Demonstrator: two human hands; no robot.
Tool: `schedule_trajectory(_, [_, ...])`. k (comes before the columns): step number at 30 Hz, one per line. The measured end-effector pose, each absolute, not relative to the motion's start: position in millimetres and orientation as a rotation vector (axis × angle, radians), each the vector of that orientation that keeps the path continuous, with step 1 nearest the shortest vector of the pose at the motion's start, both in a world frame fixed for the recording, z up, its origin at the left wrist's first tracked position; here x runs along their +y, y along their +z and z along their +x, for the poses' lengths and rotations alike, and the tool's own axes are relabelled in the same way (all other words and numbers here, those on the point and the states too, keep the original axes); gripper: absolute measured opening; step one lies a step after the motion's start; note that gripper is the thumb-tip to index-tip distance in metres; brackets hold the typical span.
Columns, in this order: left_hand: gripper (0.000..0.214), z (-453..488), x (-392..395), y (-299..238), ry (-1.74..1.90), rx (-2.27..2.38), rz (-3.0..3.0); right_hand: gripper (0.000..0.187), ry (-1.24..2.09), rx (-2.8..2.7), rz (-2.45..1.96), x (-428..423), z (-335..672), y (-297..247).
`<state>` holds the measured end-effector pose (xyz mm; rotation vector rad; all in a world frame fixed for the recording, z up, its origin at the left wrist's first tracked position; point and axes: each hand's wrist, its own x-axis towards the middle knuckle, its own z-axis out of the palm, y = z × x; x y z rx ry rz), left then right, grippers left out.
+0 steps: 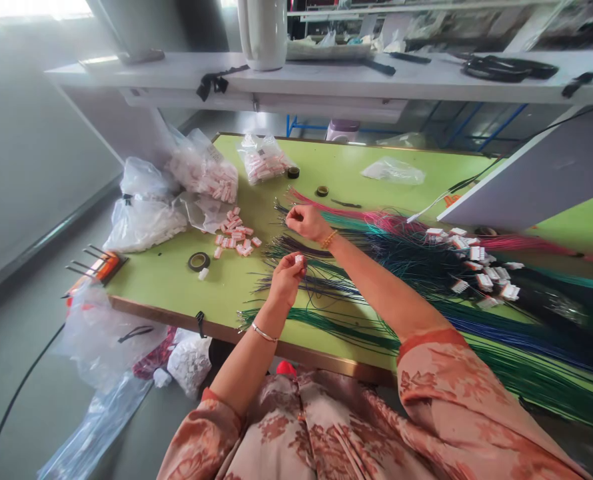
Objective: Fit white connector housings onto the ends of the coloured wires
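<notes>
My left hand point(285, 279) pinches a small white connector housing point(299, 259) between thumb and fingertips, above the dark wires. Farther forward, my right hand point(306, 223) has its fingers closed over the tips of the wire bundles; whatever it grips is too small to make out. Pink wires point(346, 208), teal wires point(336, 220), blue wires point(344, 288) and green wires point(321, 321) stretch rightward across the table, their metal-tipped ends to the left. Loose orange-and-white connector housings point(235, 233) lie in a pile left of my hands. Connectors with wires in them point(486, 267) are heaped at right.
Bags of connectors point(204, 170) stand at the green table's point(176, 273) back left. Tape rolls point(198, 261) lie nearby. An orange holder with metal prongs point(104, 265) sits at the left corner. A shelf point(176, 80) with a white jug point(264, 33) spans the back.
</notes>
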<state>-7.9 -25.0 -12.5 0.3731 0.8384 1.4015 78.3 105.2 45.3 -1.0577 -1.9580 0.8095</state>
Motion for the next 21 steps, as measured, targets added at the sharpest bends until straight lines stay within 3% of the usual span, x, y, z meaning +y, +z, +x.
schedule_trajectory(7, [0.026,-9.4,-22.2,-9.1,1.36,0.784,0.31,0.016,0.93,-1.885,-1.089,44.1,117.0,32.4])
schedule_trajectory(21, [0.022,-9.1,-22.1,-8.5,1.321,0.813,0.315,0.01,0.73,-1.921,-1.068,12.9,135.0,9.2])
